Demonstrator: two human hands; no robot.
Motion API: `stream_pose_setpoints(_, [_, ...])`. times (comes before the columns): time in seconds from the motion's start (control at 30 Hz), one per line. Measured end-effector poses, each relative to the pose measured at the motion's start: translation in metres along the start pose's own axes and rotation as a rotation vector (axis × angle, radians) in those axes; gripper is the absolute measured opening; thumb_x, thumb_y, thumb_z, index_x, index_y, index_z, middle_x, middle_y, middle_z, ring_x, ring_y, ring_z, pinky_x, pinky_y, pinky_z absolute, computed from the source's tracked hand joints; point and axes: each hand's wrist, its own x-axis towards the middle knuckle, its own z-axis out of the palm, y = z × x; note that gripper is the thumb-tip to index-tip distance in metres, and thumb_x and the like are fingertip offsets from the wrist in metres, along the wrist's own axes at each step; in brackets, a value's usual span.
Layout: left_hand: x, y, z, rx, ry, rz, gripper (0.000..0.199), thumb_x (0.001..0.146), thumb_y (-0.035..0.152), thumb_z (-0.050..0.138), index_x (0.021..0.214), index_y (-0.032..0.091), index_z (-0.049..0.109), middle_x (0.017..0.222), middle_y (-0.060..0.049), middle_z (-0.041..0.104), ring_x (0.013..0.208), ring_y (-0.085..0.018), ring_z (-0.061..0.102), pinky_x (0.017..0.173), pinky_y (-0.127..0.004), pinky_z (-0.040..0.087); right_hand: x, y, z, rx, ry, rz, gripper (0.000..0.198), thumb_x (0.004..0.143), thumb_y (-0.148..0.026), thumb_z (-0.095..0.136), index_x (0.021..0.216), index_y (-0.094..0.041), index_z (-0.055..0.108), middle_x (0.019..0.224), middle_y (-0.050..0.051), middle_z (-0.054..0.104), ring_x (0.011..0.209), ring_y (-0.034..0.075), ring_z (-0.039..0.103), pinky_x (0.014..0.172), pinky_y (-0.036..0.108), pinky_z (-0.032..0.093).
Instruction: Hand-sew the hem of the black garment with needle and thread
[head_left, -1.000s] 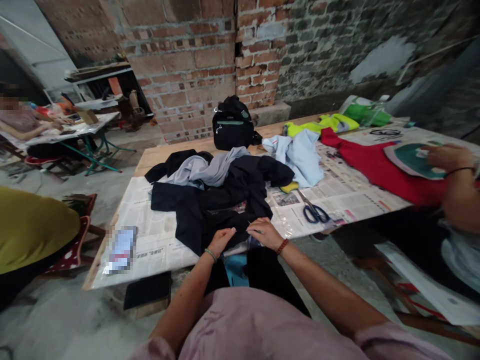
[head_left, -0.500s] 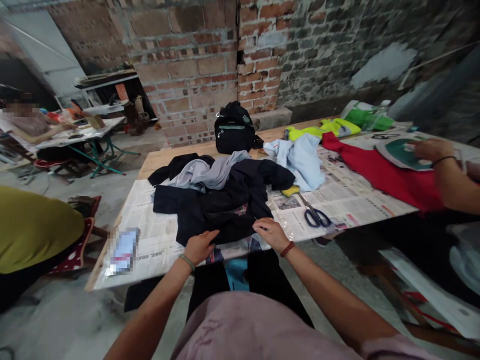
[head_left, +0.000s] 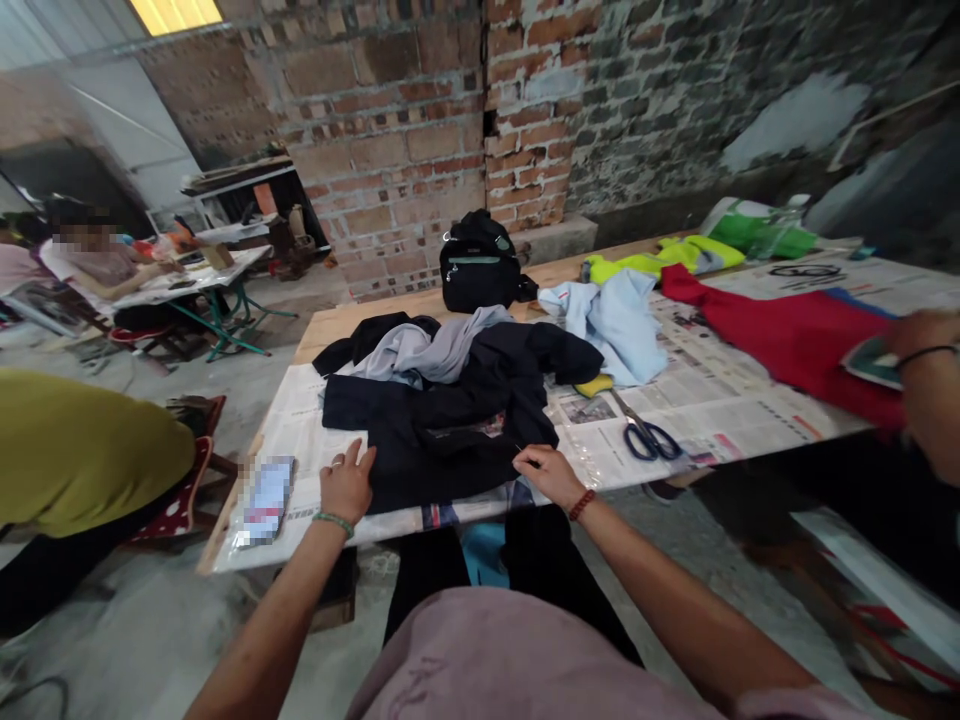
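A dark navy garment [head_left: 442, 455] lies spread along the near edge of the newspaper-covered table. At its left edge my left hand [head_left: 348, 482] rests palm down, fingers apart, touching the cloth and holding nothing. Over the garment's right edge my right hand [head_left: 549, 472] is closed in a pinch. A thin, needle-like sliver shows at its fingertips, too small to see well. Behind the near cloth are a light grey garment [head_left: 442, 350] and more dark cloth. To the right lie scissors [head_left: 651, 440] with dark blue handles, beside a small yellow piece [head_left: 594, 386].
A phone-like pixelated item [head_left: 266, 500] lies on the left corner. Farther back are a black backpack [head_left: 480, 265], light blue cloth [head_left: 611, 320] and a neon yellow garment [head_left: 667, 257]. At right, a co-worker's hand [head_left: 930, 345] is over red cloth [head_left: 780, 335]. Another person sits close on the left.
My left hand has slid left to the garment's edge and its fingers have spread. My right hand stays pinched. The co-worker's hand and green item have moved right and nearer over the red cloth.
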Motion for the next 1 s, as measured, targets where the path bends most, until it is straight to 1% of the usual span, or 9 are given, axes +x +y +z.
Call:
stream_pose_setpoints(0.07, [0.000, 0.026, -0.003, -0.131, 0.164, 0.063, 0.047, 0.073, 0.010, 0.042, 0.118, 0.022, 0.047, 0.131, -0.008, 0.039, 0.109, -0.025, 0.043, 0.086, -0.040, 0.034, -0.001, 0.000, 0.000, -0.007, 0.001, -0.005, 0.015, 0.072, -0.020, 0.052, 0.059, -0.020, 0.060, 0.063, 0.000, 0.064, 0.065, 0.014, 0.058, 0.071, 0.029, 0.041])
stream_pose_setpoints(0.17, [-0.001, 0.070, -0.002, -0.380, 0.310, 0.293, 0.031, 0.079, 0.016, 0.041, 0.106, 0.021, 0.056, 0.115, -0.006, 0.054, 0.106, -0.019, 0.046, 0.089, -0.033, 0.032, -0.002, 0.001, 0.000, -0.004, -0.002, -0.003, 0.016, 0.073, -0.019, 0.051, 0.060, -0.020, 0.060, 0.064, 0.000, 0.063, 0.065, 0.014, 0.058, 0.070, 0.028, 0.040])
stream_pose_setpoints(0.27, [-0.002, 0.110, 0.008, -0.498, 0.352, 0.451, 0.019, 0.080, 0.022, 0.046, 0.092, 0.022, 0.061, 0.105, -0.004, 0.059, 0.098, -0.018, 0.050, 0.086, -0.034, 0.032, -0.002, 0.001, -0.001, -0.003, -0.008, 0.003, 0.015, 0.073, -0.019, 0.052, 0.061, -0.020, 0.061, 0.065, 0.000, 0.064, 0.066, 0.014, 0.058, 0.070, 0.028, 0.040])
stream_pose_setpoints(0.37, [0.000, 0.135, 0.019, -0.526, 0.337, 0.491, 0.016, 0.077, 0.022, 0.051, 0.088, 0.023, 0.063, 0.103, -0.004, 0.059, 0.096, -0.018, 0.049, 0.082, -0.035, 0.032, -0.002, -0.001, -0.001, -0.004, 0.002, -0.001, 0.014, 0.073, -0.019, 0.053, 0.062, -0.020, 0.062, 0.066, 0.000, 0.064, 0.067, 0.014, 0.058, 0.070, 0.028, 0.040])
stream_pose_setpoints(0.47, [0.003, 0.146, 0.025, -0.527, 0.299, 0.480, 0.016, 0.075, 0.021, 0.055, 0.088, 0.024, 0.063, 0.105, -0.004, 0.057, 0.097, -0.020, 0.047, 0.080, -0.036, 0.031, -0.001, -0.004, -0.003, -0.013, 0.017, -0.014, 0.014, 0.073, -0.019, 0.053, 0.062, -0.020, 0.062, 0.064, 0.000, 0.064, 0.066, 0.014, 0.058, 0.070, 0.028, 0.040])
stream_pose_setpoints(0.67, [0.010, 0.152, 0.029, -0.557, 0.239, 0.457, 0.016, 0.073, 0.021, 0.057, 0.087, 0.024, 0.063, 0.105, -0.003, 0.058, 0.096, -0.020, 0.048, 0.078, -0.035, 0.032, -0.001, -0.007, -0.004, -0.017, 0.010, -0.023, 0.015, 0.073, -0.018, 0.052, 0.061, -0.020, 0.061, 0.064, -0.001, 0.064, 0.066, 0.013, 0.058, 0.070, 0.028, 0.040])
stream_pose_setpoints(0.73, [0.012, 0.154, 0.029, -0.593, 0.217, 0.452, 0.013, 0.072, 0.021, 0.058, 0.083, 0.023, 0.064, 0.102, -0.003, 0.059, 0.095, -0.019, 0.049, 0.078, -0.034, 0.032, -0.001, -0.007, -0.004, -0.021, 0.010, -0.029, 0.016, 0.074, -0.019, 0.052, 0.061, -0.020, 0.061, 0.064, -0.001, 0.064, 0.065, 0.013, 0.058, 0.069, 0.028, 0.040])
stream_pose_setpoints(0.83, [0.013, 0.155, 0.028, -0.661, 0.174, 0.453, 0.008, 0.072, 0.021, 0.058, 0.076, 0.023, 0.065, 0.097, -0.002, 0.062, 0.091, -0.018, 0.051, 0.080, -0.034, 0.032, -0.001, -0.007, -0.004, -0.017, 0.010, -0.040, 0.016, 0.074, -0.020, 0.052, 0.062, -0.021, 0.062, 0.065, -0.001, 0.064, 0.065, 0.013, 0.058, 0.070, 0.028, 0.040])
stream_pose_setpoints(1.0, [0.015, 0.155, 0.027, -0.726, 0.129, 0.442, 0.007, 0.073, 0.021, 0.057, 0.073, 0.020, 0.064, 0.079, -0.002, 0.065, 0.078, -0.015, 0.055, 0.079, -0.032, 0.033, 0.000, -0.007, -0.004, 0.028, -0.002, -0.042, 0.014, 0.074, -0.019, 0.053, 0.065, -0.021, 0.063, 0.068, 0.000, 0.065, 0.068, 0.014, 0.059, 0.070, 0.027, 0.042])
